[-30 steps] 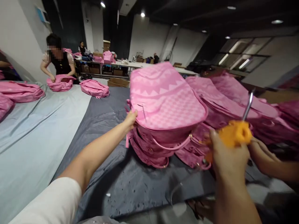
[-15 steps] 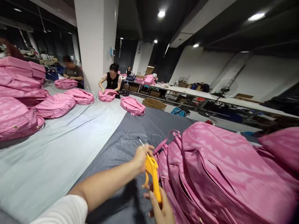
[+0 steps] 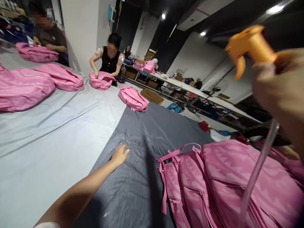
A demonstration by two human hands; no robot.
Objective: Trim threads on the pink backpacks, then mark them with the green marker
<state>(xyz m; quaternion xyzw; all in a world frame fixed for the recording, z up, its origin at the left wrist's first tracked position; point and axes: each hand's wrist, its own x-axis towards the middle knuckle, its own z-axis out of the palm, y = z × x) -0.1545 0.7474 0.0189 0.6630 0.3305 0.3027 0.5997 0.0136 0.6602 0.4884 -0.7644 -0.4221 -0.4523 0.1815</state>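
My right hand [image 3: 280, 82], blurred at the upper right, is wrapped round a yellow-orange air blow gun [image 3: 254, 44] with a curved trigger. Below that hand hangs a clear hose [image 3: 257, 171]. The gun's thin nozzle cannot be made out. Over the dark grey cover [image 3: 142, 171], my left hand [image 3: 120, 155] has its fingers a little apart and nothing in them. To its right, several pink patterned backpacks [image 3: 223, 183] stand packed side by side, straps and zips showing. Neither hand touches them.
A lone pink bag [image 3: 133, 98] lies at the table's far edge. More pink bags [image 3: 26, 88] are on the pale cover [image 3: 59, 152]. Across the table, two co-workers [image 3: 110, 58] handle pink bags. Behind stand a pillar [image 3: 80, 34], a cardboard box [image 3: 152, 96] and a long white table [image 3: 180, 88].
My right hand has lifted the air blow gun from low over the table to the upper right. The left hand has let go of its nozzle end and moved left. My view has shifted.
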